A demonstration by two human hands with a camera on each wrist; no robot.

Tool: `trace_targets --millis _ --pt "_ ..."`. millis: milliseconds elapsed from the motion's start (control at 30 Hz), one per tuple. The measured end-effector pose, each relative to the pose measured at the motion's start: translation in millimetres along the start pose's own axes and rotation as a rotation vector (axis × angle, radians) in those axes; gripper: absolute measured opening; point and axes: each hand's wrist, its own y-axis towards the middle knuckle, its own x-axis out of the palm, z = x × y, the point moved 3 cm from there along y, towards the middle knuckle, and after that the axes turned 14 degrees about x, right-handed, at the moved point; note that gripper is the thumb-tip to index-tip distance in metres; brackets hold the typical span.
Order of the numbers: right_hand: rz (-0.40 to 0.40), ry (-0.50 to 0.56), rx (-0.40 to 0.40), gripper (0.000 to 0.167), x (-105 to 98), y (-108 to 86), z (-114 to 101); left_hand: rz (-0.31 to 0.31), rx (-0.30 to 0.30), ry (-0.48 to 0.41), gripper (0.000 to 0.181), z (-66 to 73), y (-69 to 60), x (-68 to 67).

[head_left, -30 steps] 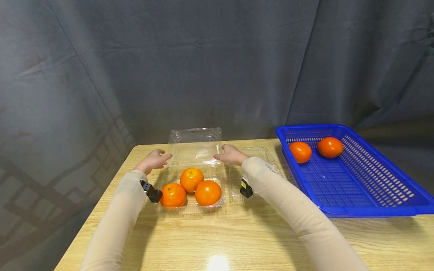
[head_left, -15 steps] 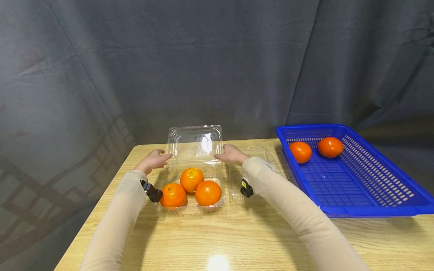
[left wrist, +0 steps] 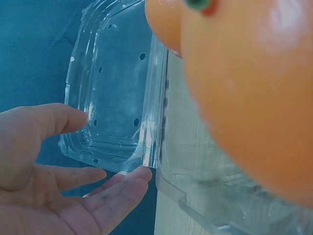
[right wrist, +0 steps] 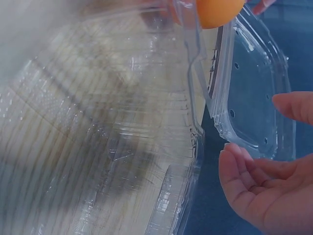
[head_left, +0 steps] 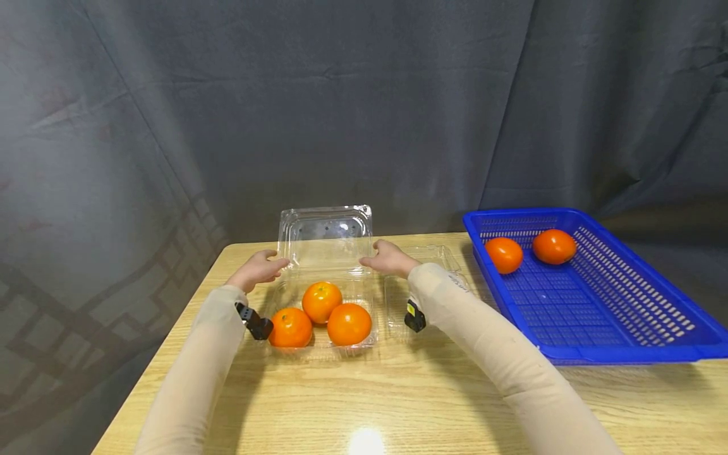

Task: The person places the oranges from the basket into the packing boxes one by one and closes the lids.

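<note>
In the head view, a person's left hand (head_left: 258, 270) and right hand (head_left: 389, 259) flank the raised lid (head_left: 325, 254) of a clear container (head_left: 321, 354) on the wooden table (head_left: 318, 404). Both hands have relaxed fingers and spread thumbs. Three orange fruits (head_left: 321, 302) sit inside the container, two in front and one behind. A second clear container (head_left: 435, 256) lies just to the right, partly behind the right sleeve (head_left: 483, 341). Farther right, a blue basket (head_left: 543, 309) holds two reddish-orange fruits (head_left: 554, 247) near its back.

In the left wrist view, the thumb overlaps the lid's rim while loosely extended fingers reach its lower corner; firm contact cannot be told. The lid has small holes.

In the right wrist view, the thumb stands apart from gently bent fingers, whose tips are beside the lid's near corner; the hand is not visibly clasping it.
</note>
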Motion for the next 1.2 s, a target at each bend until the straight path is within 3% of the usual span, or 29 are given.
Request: trace_targets --millis 300,933,1200 --pt "-0.007 0.049 0.011 0.065 -1.7 -1.7 0.8 0.011 0.010 -0.002 0.069 1.4 -1.2 0.5" --pt "-0.065 0.048 0.027 0.067 -5.6 -6.1 -1.6 0.034 0.010 -0.005 0.066 3.7 -3.1 -0.6" --pt "-0.084 0.117 0.038 0.064 -6.6 -5.6 -1.6 0.036 0.017 -0.012 0.067 4.9 -3.4 -1.4"
